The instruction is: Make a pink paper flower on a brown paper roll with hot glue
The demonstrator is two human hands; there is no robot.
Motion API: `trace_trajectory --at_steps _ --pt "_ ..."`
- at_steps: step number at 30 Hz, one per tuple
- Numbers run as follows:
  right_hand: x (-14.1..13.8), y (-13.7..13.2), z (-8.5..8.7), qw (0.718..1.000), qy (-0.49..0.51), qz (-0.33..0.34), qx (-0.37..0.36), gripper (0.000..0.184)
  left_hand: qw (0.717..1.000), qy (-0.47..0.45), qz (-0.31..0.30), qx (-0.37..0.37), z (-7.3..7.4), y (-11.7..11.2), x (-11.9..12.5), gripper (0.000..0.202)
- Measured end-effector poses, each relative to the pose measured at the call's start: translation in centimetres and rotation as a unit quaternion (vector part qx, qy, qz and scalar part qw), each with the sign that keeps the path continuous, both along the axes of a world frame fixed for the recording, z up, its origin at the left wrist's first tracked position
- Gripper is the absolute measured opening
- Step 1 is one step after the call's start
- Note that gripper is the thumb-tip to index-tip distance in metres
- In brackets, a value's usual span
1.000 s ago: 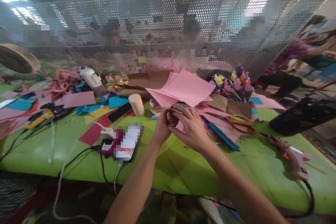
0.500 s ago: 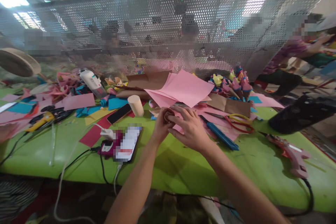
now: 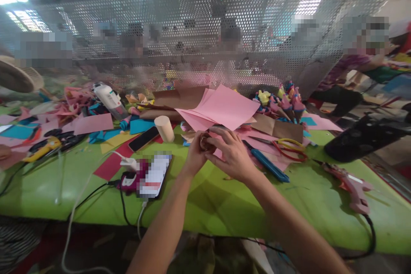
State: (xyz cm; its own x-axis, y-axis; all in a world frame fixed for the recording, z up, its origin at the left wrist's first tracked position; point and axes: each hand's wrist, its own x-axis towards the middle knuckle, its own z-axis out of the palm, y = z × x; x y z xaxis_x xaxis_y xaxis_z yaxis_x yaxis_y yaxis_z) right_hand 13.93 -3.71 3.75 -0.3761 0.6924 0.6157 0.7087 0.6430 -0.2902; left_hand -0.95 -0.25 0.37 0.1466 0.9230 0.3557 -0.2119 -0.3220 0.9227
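A small rolled piece of brown paper [image 3: 203,140] is between my two hands, above the front middle of the table. My left hand [image 3: 195,153] is closed around it from the left. From the right, my right hand [image 3: 232,153] reaches over with bent fingers, its thumb and index fingertips at the roll. The inner side of the roll is partly hidden by the fingers. Just beyond my hands lies a stack of pink paper sheets [image 3: 221,107]. A blue utility knife [image 3: 268,163] and scissors with red and yellow handles [image 3: 290,150] lie right of my right hand.
A pink glue gun [image 3: 351,188] and a black cylinder [image 3: 349,139] are at right. Left are a phone [image 3: 156,175] with cables, a dark phone [image 3: 144,138], a beige cylinder [image 3: 164,129] and a yellow glue gun [image 3: 46,147]. A perforated metal screen [image 3: 199,43] stands behind.
My right fingers have shifted slightly at the brown roll, and a little more of its opening shows. The whole view has moved slightly; the table items stay in place.
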Motion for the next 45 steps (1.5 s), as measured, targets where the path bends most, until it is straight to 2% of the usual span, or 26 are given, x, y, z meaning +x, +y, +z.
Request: trace_trajectory --at_steps 3,7,12,20,27,32,36,40,45 --pt "-0.1 -0.1 0.3 1.0 -0.003 0.003 -0.002 0.032 1.0 -0.025 -0.012 -0.005 -0.1 0.2 -0.1 0.035" --pt "-0.4 -0.3 0.7 1.0 -0.025 -0.002 -0.009 0.034 1.0 -0.021 0.002 0.001 -0.2 0.6 -0.6 0.037" --pt "-0.5 -0.2 0.9 1.0 -0.022 -0.003 -0.02 0.025 1.0 -0.014 -0.01 0.003 -0.1 0.9 -0.9 0.041" --pt "-0.4 0.5 0.4 0.999 0.037 0.029 -0.013 0.014 0.998 -0.048 -0.039 0.019 -0.1 1.1 -0.3 0.037" --pt "-0.3 0.7 0.0 0.998 0.053 0.039 -0.012 0.01 0.999 -0.017 -0.042 -0.008 -0.4 1.1 -0.3 0.038" --pt "1.3 0.7 0.9 0.987 0.155 0.018 0.03 0.02 0.999 0.032 0.013 0.003 -0.3 1.2 -0.4 0.037" --pt "2.9 0.3 1.2 0.968 0.247 -0.018 0.051 0.015 0.999 0.034 0.002 -0.012 -0.2 1.3 -0.2 0.035" --pt "3.7 -1.5 0.0 0.964 0.26 -0.045 0.038 0.012 0.998 0.007 -0.028 -0.059 -0.3 0.9 0.1 0.039" --pt "4.9 -5.0 -3.5 0.968 0.224 -0.11 0.02 0.013 0.991 -0.012 -0.071 -0.115 -0.1 0.3 0.5 0.045"
